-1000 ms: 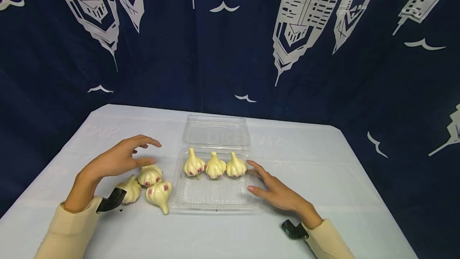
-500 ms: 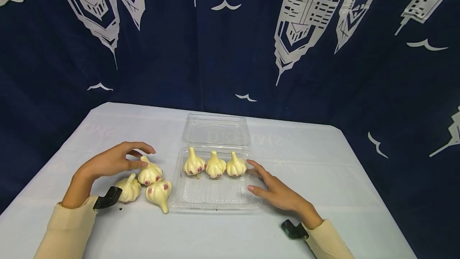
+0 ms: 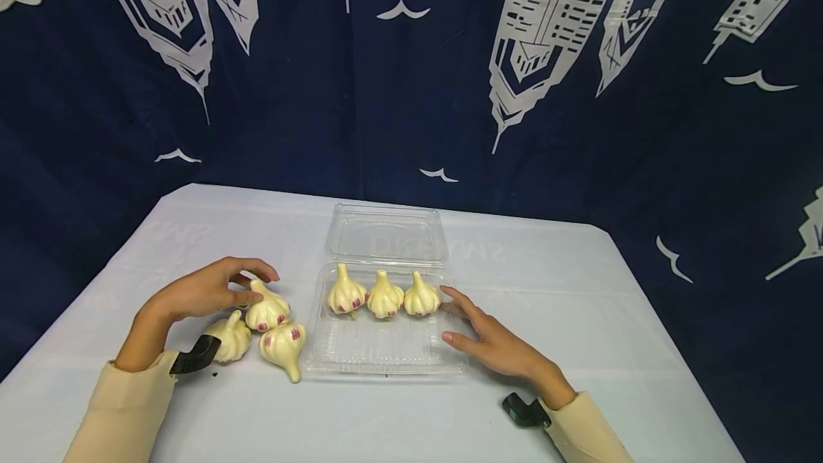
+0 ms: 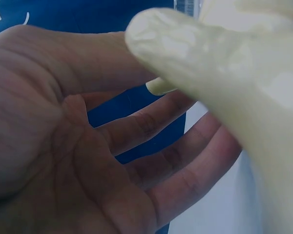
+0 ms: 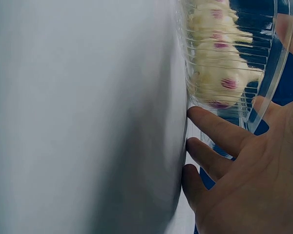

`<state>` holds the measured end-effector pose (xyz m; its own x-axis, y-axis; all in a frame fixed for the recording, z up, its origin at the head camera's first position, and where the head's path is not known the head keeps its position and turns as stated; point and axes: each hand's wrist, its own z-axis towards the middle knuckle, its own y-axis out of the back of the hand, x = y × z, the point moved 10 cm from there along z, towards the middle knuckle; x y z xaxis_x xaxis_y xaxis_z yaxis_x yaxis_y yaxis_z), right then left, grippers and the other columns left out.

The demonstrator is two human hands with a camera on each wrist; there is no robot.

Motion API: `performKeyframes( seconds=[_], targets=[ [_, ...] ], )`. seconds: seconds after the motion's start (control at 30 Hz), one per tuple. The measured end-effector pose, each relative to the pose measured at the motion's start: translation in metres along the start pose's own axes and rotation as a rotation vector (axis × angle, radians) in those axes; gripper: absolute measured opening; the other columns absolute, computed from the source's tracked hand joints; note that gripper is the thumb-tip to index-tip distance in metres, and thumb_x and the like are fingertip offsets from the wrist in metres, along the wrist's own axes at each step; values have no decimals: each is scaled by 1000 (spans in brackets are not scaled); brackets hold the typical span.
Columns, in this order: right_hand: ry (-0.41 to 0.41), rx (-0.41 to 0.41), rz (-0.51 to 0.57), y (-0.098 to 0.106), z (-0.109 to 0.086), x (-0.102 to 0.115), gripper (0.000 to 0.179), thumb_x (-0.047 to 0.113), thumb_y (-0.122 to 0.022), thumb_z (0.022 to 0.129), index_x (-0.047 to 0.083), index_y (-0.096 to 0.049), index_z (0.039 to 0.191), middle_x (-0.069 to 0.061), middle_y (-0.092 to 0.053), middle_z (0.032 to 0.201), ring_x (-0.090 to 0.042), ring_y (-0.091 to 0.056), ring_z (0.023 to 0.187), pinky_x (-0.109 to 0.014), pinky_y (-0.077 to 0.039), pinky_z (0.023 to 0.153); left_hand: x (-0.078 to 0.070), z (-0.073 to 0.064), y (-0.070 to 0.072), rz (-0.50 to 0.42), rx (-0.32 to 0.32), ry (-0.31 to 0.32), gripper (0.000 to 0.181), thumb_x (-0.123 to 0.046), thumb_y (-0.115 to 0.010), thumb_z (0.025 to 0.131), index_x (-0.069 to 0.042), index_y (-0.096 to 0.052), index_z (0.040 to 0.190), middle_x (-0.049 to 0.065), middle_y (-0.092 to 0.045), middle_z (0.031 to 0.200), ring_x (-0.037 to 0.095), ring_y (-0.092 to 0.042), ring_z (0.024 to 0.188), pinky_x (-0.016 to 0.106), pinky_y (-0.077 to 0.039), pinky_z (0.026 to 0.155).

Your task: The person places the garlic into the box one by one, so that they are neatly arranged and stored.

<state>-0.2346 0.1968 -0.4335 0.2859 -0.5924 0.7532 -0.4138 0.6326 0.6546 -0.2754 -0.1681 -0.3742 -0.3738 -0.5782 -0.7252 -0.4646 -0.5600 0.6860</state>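
Note:
My left hand (image 3: 206, 289) has its thumb and curled fingers about the stem of a pale garlic bulb (image 3: 268, 311), which stands on the table. In the left wrist view only that bulb's stem tip (image 4: 158, 87) shows past the thumb; a nearer bulb (image 4: 263, 97) hides the fingertips. My right hand (image 3: 498, 345) lies with fingers extended at the right side of a clear plastic clamshell box (image 3: 386, 352). In the right wrist view its fingertips rest by the box wall, on the white cloth. Three garlic bulbs, including a middle one (image 3: 386, 296), stand in a row along the box's back half.
Two more garlic bulbs, a left one (image 3: 231, 338) and a front one (image 3: 283, 349), crowd close to the held one. The box lid (image 3: 388, 234) lies folded back, away from me. A dark blue curtain (image 3: 398, 91) hangs behind the white table (image 3: 386, 420).
My left hand has come down from above the bulbs and closed about the rear bulb's stem. That bulb, partly covered before, shows more now. My right hand keeps its place.

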Motion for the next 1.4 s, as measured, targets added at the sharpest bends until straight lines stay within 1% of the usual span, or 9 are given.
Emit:
performKeyframes(
  seconds=[0.17,0.27,0.33,0.43,0.8,0.97,1.17,1.23,1.4],
  targets=[
    [2,2,2,0,1,0,75,42,-59,100,34,-15,160,-10,-42,156,-31,-35,147,-64,-26,116,1,1,0,4,3,4,29,-11,-69,93,-3,-65,121,8,-66,114,26,-59,109,29,-50,93],
    [3,1,3,0,1,0,74,42,-59,100,34,-15,159,-11,-42,156,-31,-36,147,-64,-26,116,2,1,-2,-38,19,11,26,-9,-69,93,-2,-65,118,8,-65,114,26,-61,105,26,-52,87],
    [3,1,2,0,0,-1,74,42,-59,100,35,-15,159,-11,-42,156,-31,-36,147,-63,-26,116,3,1,-4,-72,30,13,24,-8,-68,93,-2,-65,115,11,-65,114,25,-62,100,25,-52,82],
    [-1,0,2,0,0,-1,75,43,-59,100,34,-15,159,-11,-42,156,-31,-36,147,-63,-26,116,4,2,-6,-106,41,13,21,-6,-67,93,-2,-64,114,14,-64,114,23,-64,94,24,-54,76],
    [-5,-6,-6,0,0,-1,74,43,-59,100,37,-15,159,-9,-43,155,-31,-36,147,-64,-26,116,5,4,-5,-109,27,10,19,2,-61,94,1,-64,112,16,-63,111,15,-62,81,28,-56,71],
    [3,-8,-15,0,1,-2,73,42,-59,100,39,-15,158,-9,-44,155,-31,-36,146,-64,-26,116,3,5,0,-105,-5,5,16,3,-59,95,-2,-64,109,15,-61,109,17,-60,84,29,-58,71],
    [0,-5,-11,-1,1,-2,74,43,-59,100,36,-15,159,-8,-44,155,-31,-36,147,-64,-26,116,0,4,4,-105,-53,7,10,-1,-59,98,-4,-65,106,13,-62,107,19,-59,88,30,-59,74],
    [-3,-2,-10,-1,1,-3,74,43,-59,100,36,-15,159,-7,-44,155,-30,-36,147,-64,-26,116,-2,4,5,-85,-68,-2,9,-4,-60,99,-5,-65,106,12,-63,107,21,-59,91,30,-59,74],
    [12,-6,-8,-1,1,0,74,41,-59,100,36,-15,159,-8,-45,154,-30,-36,146,-63,-27,116,-11,2,12,19,-134,-24,9,-7,-64,97,-9,-67,105,6,-65,108,24,-58,100,28,-55,75]
  ],
)
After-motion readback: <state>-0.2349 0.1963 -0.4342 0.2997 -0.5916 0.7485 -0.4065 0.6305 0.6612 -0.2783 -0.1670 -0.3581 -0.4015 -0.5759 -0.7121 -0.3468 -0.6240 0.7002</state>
